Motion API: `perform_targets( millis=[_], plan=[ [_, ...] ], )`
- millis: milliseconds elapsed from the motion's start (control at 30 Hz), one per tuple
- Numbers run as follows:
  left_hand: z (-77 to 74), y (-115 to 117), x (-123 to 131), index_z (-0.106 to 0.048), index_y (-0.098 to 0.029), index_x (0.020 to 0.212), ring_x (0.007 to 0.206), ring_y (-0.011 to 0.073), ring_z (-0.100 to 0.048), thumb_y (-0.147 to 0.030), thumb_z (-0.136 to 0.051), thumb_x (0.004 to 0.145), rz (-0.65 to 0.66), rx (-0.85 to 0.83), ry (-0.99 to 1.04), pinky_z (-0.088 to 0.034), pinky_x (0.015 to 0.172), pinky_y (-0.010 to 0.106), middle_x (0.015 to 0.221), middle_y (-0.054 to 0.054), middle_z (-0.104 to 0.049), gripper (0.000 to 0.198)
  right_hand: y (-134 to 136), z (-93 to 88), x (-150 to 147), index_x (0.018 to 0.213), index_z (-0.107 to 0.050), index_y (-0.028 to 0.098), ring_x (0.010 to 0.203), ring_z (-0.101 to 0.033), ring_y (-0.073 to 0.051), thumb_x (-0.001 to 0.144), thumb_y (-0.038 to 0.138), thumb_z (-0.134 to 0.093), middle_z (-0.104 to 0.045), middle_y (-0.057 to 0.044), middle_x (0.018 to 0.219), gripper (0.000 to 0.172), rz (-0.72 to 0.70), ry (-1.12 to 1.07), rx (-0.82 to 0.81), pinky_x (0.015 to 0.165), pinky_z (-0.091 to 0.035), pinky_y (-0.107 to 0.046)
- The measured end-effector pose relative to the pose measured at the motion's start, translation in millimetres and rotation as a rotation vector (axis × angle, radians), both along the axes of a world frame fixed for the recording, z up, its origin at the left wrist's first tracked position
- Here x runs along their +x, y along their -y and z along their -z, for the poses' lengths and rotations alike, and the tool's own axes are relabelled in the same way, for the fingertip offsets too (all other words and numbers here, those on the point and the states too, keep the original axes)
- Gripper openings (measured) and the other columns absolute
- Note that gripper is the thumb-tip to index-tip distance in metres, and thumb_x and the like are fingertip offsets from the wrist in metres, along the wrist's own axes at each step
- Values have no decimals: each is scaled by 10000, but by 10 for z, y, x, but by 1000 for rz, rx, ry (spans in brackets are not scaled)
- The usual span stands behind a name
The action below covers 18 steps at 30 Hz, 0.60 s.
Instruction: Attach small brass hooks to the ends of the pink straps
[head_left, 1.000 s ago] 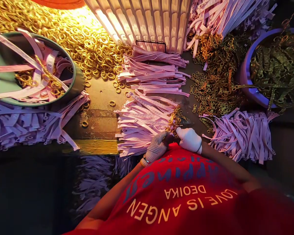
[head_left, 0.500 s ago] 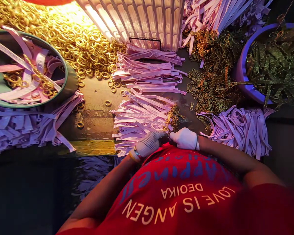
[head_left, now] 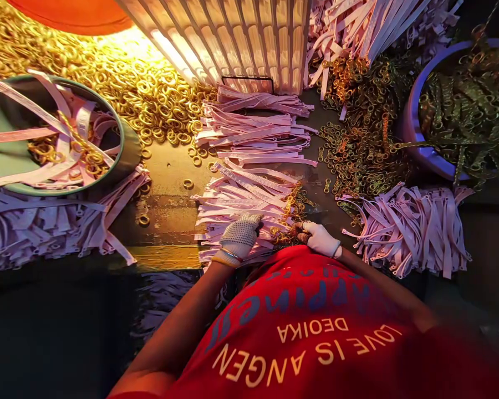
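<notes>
My left hand (head_left: 238, 235), in a pale dotted glove, rests over the near end of a pile of pink straps (head_left: 243, 191). Its bare fingertips are curled together, and what they may hold is hidden. To its right, close to my red shirt, my right hand (head_left: 322, 240) wears a white glove. The fingers of that hand are pinched together, pointing left, beside small gold-coloured metal links (head_left: 291, 206) at the straps' right ends. I cannot make out what lies between them. A gap separates the two hands.
Loose brass rings (head_left: 158, 91) cover the back left. A green tub (head_left: 128, 147) holds straps and rings. Dark metal links (head_left: 357, 133) lie before a purple basin (head_left: 411, 119). Another strap bundle (head_left: 416, 227) is at the right. A ribbed pale panel (head_left: 241, 44) stands behind.
My hands were close together at the shirt; now they are apart. The left has moved left and up over the straps, the right slightly to the right. The view has shifted slightly.
</notes>
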<state>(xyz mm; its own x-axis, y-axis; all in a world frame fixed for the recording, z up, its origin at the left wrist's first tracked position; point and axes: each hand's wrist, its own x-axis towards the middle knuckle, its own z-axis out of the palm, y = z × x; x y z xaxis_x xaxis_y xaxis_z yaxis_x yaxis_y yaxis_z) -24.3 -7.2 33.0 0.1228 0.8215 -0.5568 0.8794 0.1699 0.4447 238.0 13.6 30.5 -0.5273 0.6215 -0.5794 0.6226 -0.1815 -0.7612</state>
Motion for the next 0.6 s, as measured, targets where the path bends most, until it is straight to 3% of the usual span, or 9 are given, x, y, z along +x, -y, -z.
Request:
perform_targets(
  millis=[200,367,467,533,600],
  plan=[
    [-355,64,-23,-676,-158,1221,955,295,-679,-96,-501,865,67,7,-74,-517,826,393,1117,161,-694,401,-57,-70,32,1176,-686,157,1031,-665,-192,930,250,-563,-729,-75,1148,291,-95,-45,-52,914,-495,-285],
    [-461,-27,-74,-650,-141,1257,861,233,-656,-115,-496,881,-112,76,18,-506,731,344,1244,194,-631,407,-41,-138,-36,1143,-652,146,982,-654,-217,937,260,-557,-679,-118,1149,254,-166,225,75,846,-479,-290],
    [-463,-45,-18,-579,-143,1339,591,117,-544,-264,-506,935,-390,-102,438,-423,516,233,1052,133,-681,428,15,-173,-34,1133,-632,106,893,-646,-234,837,131,-578,-628,-177,1173,302,-160,316,109,773,-464,-308],
    [-493,-15,59,-539,-151,1374,444,60,-382,-369,-572,908,-600,-336,849,-283,395,198,935,87,-681,515,27,-204,-14,1118,-637,117,896,-629,-225,775,53,-552,-622,-158,1156,359,-180,329,147,774,-448,-294],
    [-547,20,140,-540,-161,1375,426,37,-337,-382,-660,848,-692,-538,1150,-228,370,186,957,85,-687,584,6,-242,20,1082,-655,144,901,-605,-218,743,19,-522,-640,-108,1051,385,-220,276,218,786,-437,-280]
  ],
)
